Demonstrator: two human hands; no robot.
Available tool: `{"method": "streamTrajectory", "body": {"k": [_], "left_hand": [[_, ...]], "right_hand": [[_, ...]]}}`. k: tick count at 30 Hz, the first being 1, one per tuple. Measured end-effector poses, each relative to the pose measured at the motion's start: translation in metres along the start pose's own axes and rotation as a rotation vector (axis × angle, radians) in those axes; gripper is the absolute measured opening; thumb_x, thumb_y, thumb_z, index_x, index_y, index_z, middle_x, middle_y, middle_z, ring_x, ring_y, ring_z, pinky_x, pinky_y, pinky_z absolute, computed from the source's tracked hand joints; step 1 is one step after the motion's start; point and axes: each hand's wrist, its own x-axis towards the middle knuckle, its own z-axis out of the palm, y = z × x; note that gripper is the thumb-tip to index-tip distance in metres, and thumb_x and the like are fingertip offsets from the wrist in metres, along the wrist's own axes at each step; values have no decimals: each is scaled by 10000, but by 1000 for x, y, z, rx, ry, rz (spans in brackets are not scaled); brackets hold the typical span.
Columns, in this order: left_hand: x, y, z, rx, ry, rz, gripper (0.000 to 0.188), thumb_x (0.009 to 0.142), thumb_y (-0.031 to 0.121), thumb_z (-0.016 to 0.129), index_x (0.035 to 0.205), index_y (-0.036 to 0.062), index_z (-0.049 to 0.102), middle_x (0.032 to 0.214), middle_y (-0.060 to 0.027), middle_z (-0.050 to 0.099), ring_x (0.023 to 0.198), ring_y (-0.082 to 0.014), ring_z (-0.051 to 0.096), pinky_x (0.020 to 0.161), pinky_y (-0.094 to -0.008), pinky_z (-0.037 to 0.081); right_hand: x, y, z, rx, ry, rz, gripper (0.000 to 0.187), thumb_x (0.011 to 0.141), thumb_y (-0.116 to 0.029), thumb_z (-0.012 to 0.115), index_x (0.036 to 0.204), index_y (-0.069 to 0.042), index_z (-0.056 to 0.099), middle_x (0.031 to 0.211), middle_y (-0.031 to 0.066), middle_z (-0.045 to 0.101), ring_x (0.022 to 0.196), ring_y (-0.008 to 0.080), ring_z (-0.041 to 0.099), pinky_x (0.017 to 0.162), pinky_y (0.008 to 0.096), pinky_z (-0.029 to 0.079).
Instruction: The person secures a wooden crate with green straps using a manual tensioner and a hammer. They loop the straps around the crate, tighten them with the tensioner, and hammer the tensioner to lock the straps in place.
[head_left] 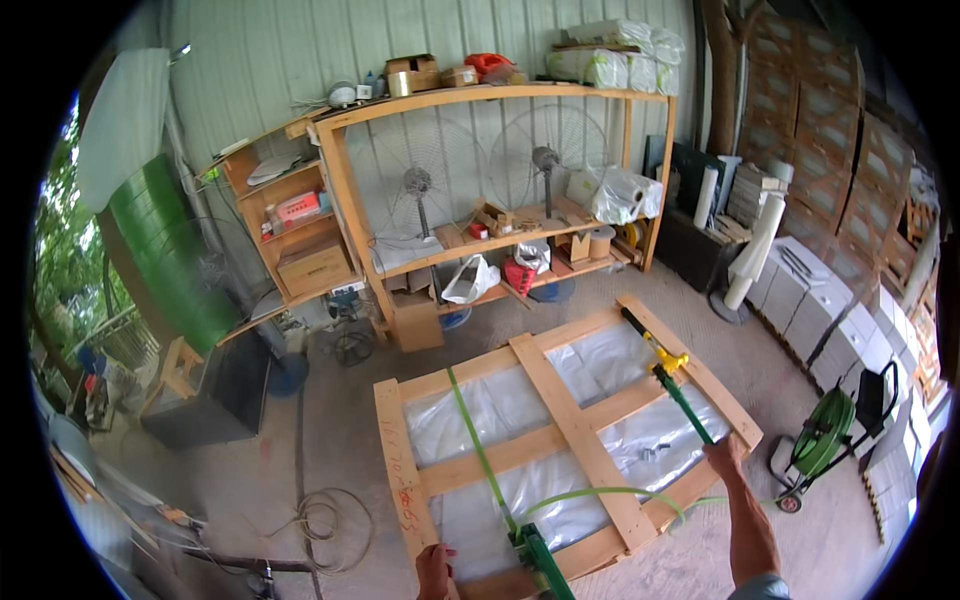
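Observation:
A flat wooden crate (pixel 560 395) with clear plastic sheeting under its slats lies before me. My right hand (pixel 727 456) is closed around the end of a green tool handle (pixel 688 408) above the crate's right side. Touching or overlapping its far end is a yellow tool with a black grip (pixel 660 352). Down at the near left corner, my left hand (pixel 435 573) has its fingers curled beside the crate's edge; whatever is in them is hidden. Next to it, a green metal strapping tool (pixel 540 562) sits on a green strap (pixel 473 430) crossing the crate. Small metal clips (pixel 655 453) rest on the plastic.
The strap curves right toward a wheeled strap dispenser (pixel 822 435). Behind the crate stands a wooden shelf (pixel 500 250) holding fans, bags and boxes. White boxes (pixel 800 290) line the right side. A coiled hose (pixel 335 525) lies on the floor at left.

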Motion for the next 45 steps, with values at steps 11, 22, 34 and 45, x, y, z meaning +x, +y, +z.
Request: {"method": "streamTrajectory", "body": {"k": [11, 22, 34, 45], "left_hand": [[-88, 235, 178, 949, -164, 1464, 707, 715, 295, 721, 1308, 66, 412, 1391, -146, 317, 1278, -310, 333, 1033, -503, 278], [-30, 207, 55, 762, 215, 654, 286, 791, 384, 604, 771, 100, 631, 604, -147, 600, 617, -357, 610, 574, -460, 483], [-51, 192, 13, -37, 315, 421, 335, 833, 217, 648, 578, 61, 496, 485, 26, 463, 434, -70, 436, 419, -265, 335], [-3, 205, 5, -1203, -41, 340, 450, 876, 263, 584, 530, 136, 327, 490, 11, 321, 484, -146, 329, 645, -349, 403]], "right_hand": [[-171, -193, -153, -235, -203, -671, 260, 755, -332, 682, 776, -72, 686, 738, 121, 647, 690, 272, 637, 648, 368, 516], [-241, -297, -103, 692, -50, -1135, 118, 718, -49, 680, 821, -27, 626, 856, 93, 649, 804, 257, 625, 715, 329, 494], [-266, -372, 81, 1273, -809, -259, 559, 775, -229, 698, 1171, 73, 443, 1053, 150, 543, 972, 203, 530, 838, 314, 433], [-148, -351, 122, 1930, -650, 634, 412, 866, -371, 587, 623, -167, 324, 491, -33, 206, 411, 117, 228, 463, 316, 320]]}}
